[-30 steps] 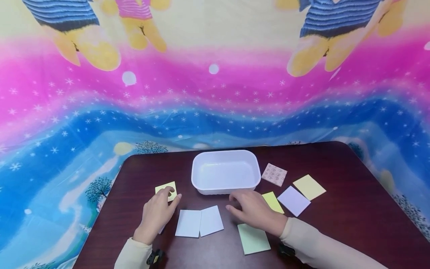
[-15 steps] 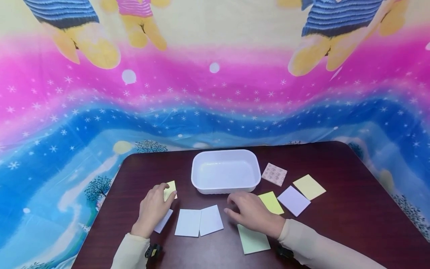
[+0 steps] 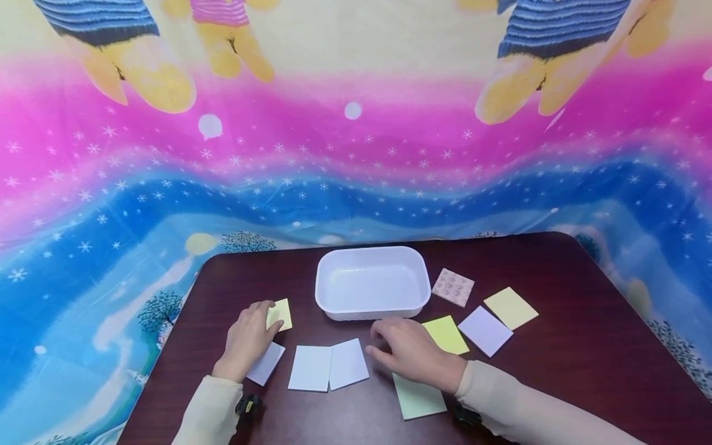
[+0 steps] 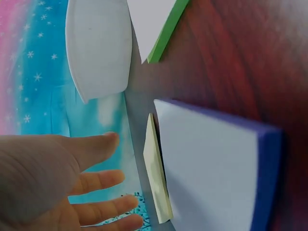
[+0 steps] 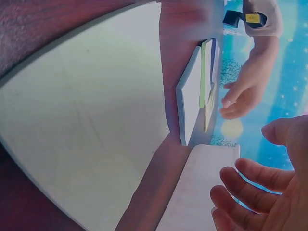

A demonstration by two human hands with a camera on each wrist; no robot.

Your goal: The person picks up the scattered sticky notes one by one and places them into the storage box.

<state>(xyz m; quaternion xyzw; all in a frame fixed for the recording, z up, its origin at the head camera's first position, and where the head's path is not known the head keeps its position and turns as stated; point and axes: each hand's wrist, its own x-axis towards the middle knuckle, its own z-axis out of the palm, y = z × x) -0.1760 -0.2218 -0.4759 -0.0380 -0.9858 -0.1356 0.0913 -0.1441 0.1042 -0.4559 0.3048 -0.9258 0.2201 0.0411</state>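
A snowflake-printed pink and blue cloth hangs behind a glossy, dark reddish-brown table. On it stands a white plastic tub. The right hand, fingers loosely bent and empty, hovers over the pale green note pad lying before the tub. The left hand, thumb and fingers spread, hangs above the pale yellow note pad; its black wrist strap bears a yellow label, too small to read.

The left grip hangs, fingers extended, near a yellow pad and a purple-edged pad.
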